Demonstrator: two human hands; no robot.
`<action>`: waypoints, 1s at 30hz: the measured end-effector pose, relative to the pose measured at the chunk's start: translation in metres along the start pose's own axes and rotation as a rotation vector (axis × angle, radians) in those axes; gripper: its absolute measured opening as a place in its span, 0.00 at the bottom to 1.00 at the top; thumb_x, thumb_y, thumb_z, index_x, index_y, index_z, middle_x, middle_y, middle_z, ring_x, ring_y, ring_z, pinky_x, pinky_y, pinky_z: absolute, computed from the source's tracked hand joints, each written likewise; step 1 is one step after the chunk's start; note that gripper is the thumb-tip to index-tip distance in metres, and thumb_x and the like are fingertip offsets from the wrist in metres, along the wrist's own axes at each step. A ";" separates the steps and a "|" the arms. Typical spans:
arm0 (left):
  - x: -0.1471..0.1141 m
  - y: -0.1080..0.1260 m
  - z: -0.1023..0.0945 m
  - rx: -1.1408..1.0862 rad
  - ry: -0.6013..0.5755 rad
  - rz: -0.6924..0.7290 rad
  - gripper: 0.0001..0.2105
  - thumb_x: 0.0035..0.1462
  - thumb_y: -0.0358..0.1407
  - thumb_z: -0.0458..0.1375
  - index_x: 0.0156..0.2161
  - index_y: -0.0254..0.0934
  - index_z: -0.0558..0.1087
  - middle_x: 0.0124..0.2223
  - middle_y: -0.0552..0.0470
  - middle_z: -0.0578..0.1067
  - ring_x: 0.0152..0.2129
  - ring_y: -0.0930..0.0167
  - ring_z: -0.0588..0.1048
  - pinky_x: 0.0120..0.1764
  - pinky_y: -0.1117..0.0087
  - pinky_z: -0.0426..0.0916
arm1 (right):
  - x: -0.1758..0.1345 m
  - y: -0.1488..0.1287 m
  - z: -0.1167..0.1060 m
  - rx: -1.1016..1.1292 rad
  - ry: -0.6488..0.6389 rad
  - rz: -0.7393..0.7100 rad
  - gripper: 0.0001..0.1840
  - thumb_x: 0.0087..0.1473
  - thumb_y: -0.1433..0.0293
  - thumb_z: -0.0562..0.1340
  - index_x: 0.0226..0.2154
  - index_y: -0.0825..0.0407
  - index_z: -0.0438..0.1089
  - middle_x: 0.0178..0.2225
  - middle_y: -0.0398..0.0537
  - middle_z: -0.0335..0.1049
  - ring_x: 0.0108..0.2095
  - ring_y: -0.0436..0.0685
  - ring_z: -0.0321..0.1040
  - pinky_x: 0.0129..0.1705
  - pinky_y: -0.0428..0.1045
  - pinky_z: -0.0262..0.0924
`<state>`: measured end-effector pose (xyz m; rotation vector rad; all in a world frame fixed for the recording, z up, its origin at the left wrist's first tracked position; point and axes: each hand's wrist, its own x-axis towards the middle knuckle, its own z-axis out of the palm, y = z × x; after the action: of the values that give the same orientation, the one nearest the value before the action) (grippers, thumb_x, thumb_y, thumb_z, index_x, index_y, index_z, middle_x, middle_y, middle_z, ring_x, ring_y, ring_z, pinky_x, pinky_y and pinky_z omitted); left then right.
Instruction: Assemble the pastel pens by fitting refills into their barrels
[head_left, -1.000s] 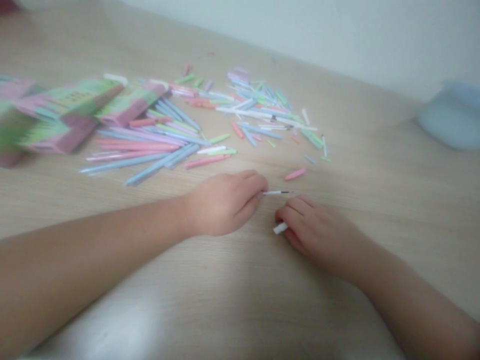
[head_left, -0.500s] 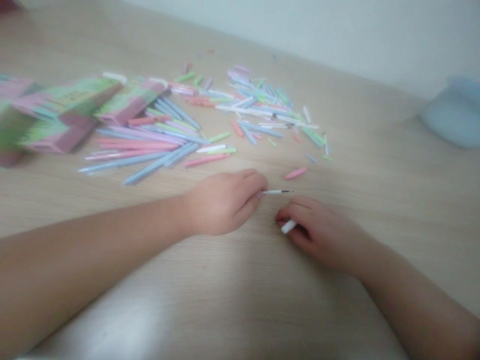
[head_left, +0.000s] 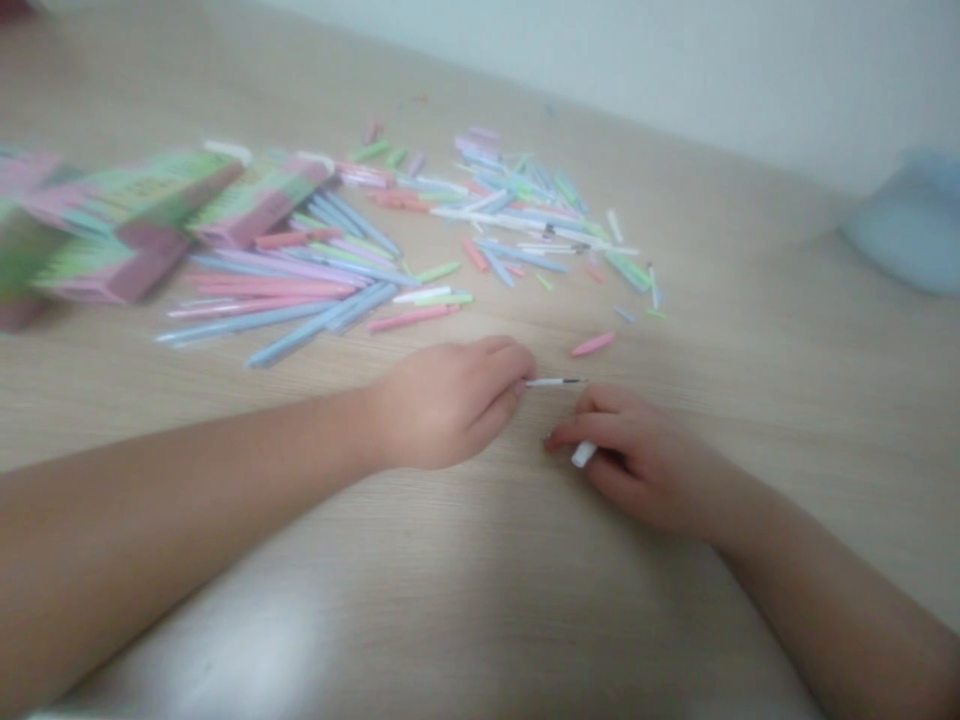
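My left hand (head_left: pixel 457 405) is closed on a pen refill (head_left: pixel 551 382), thin and white with a dark tip that points right toward my other hand. Across from it, my right hand (head_left: pixel 637 455) curls around a short white tube-shaped piece (head_left: pixel 583 455), whose near end sticks out between thumb and fingers. The rest of that piece is hidden by the fingers. A pink pen part (head_left: pixel 593 344) lies on the table just beyond the refill tip.
Pastel pen barrels (head_left: pixel 300 300) lie piled at the left behind my left arm. Smaller pen parts and refills (head_left: pixel 517 200) are scattered farther back. Pink and green boxes (head_left: pixel 262 205) stand at far left. A pale blue object (head_left: pixel 907 225) sits at the right by the wall.
My right hand has shifted slightly, its fingers moving a little, and the white piece has moved slightly right. My left hand holds the refill almost still.
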<state>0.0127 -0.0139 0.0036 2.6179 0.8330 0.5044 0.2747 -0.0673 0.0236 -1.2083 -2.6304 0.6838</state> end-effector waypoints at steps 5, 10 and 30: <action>0.000 0.000 0.000 -0.005 -0.006 -0.006 0.12 0.72 0.39 0.44 0.47 0.38 0.68 0.42 0.48 0.74 0.37 0.66 0.74 0.40 0.64 0.65 | 0.001 0.000 0.002 0.001 0.016 0.008 0.16 0.57 0.80 0.59 0.43 0.47 0.74 0.42 0.47 0.70 0.45 0.58 0.68 0.48 0.54 0.63; 0.001 0.000 0.000 -0.001 -0.002 -0.007 0.12 0.72 0.38 0.44 0.47 0.38 0.69 0.42 0.48 0.74 0.37 0.66 0.75 0.39 0.64 0.65 | 0.002 -0.001 0.004 -0.005 0.054 0.014 0.14 0.57 0.79 0.60 0.42 0.47 0.72 0.41 0.48 0.70 0.44 0.59 0.68 0.47 0.54 0.64; 0.000 0.000 0.000 0.013 -0.006 0.003 0.12 0.71 0.38 0.44 0.47 0.38 0.69 0.42 0.48 0.74 0.37 0.65 0.75 0.40 0.64 0.66 | 0.007 -0.007 0.012 -0.390 0.021 -0.035 0.10 0.58 0.81 0.59 0.38 0.51 0.70 0.39 0.50 0.70 0.43 0.62 0.68 0.46 0.56 0.65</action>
<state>0.0129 -0.0136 0.0034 2.6319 0.8335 0.4933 0.2621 -0.0701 0.0163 -1.2446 -2.8438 0.1502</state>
